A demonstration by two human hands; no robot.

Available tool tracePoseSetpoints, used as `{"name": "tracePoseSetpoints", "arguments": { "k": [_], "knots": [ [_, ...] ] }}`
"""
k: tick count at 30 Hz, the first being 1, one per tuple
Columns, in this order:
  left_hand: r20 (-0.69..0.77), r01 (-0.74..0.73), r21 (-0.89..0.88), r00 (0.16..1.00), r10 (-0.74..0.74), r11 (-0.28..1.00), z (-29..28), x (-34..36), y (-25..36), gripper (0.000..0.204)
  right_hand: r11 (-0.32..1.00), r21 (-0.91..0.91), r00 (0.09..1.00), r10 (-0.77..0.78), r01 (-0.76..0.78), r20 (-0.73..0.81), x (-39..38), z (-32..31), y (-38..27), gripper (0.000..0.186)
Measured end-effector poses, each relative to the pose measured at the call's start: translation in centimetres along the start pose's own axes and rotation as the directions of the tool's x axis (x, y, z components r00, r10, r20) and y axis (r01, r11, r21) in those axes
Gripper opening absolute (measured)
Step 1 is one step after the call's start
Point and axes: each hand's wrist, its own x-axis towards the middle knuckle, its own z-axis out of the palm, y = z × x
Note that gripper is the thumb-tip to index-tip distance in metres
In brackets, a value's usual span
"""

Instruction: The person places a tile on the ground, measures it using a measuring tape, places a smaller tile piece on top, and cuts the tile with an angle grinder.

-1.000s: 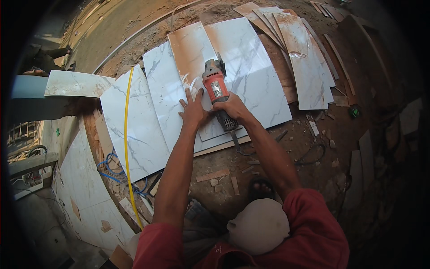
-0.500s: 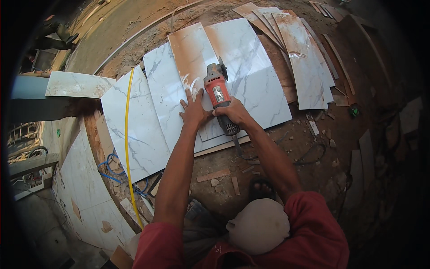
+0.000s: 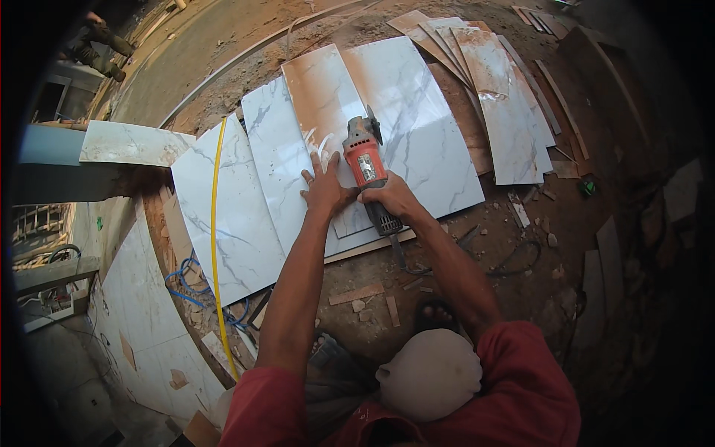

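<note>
My right hand (image 3: 395, 197) is wrapped around the dark rear body of a red and grey angle grinder (image 3: 366, 160). The grinder's disc (image 3: 375, 125) stands on edge at the far right of its head, over white marble-patterned tiles. Flat on a narrow tile with a brown dusty patch (image 3: 322, 82), my left hand (image 3: 325, 186) has its fingers spread, just left of the grinder. Its thumb points toward the tool. Beneath lie wider white tiles (image 3: 432, 112), overlapping one another. I cannot make out whether the disc touches the tile.
A yellow hose or tape (image 3: 216, 216) crosses the left tile. Several cut tiles (image 3: 499, 127) are piled at the right. The grinder's cord (image 3: 406, 262) trails near tile scraps (image 3: 356, 293). Blue cord (image 3: 186, 283) lies at the left. Another person's legs (image 3: 97, 56) show at the far left.
The grinder and my right hand have shifted slightly toward me. My left hand keeps its place on the tile. More of the other person's legs shows at the upper left.
</note>
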Motion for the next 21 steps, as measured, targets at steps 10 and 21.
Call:
{"name": "tracePoseSetpoints", "arguments": {
  "k": [10,21],
  "knots": [
    [-0.043,-0.008,0.034,0.999,0.010,0.999,0.1,0.1,-0.1,0.108,1.000,-0.023,1.000,-0.010,0.010,-0.016,-0.3,0.1,1.2,0.058],
    [-0.047,-0.016,0.035,0.999,0.017,0.999,0.0,-0.1,-0.1,0.107,1.000,0.007,1.000,0.024,-0.024,0.003,-2.2,0.2,0.1,0.049]
  ]
}}
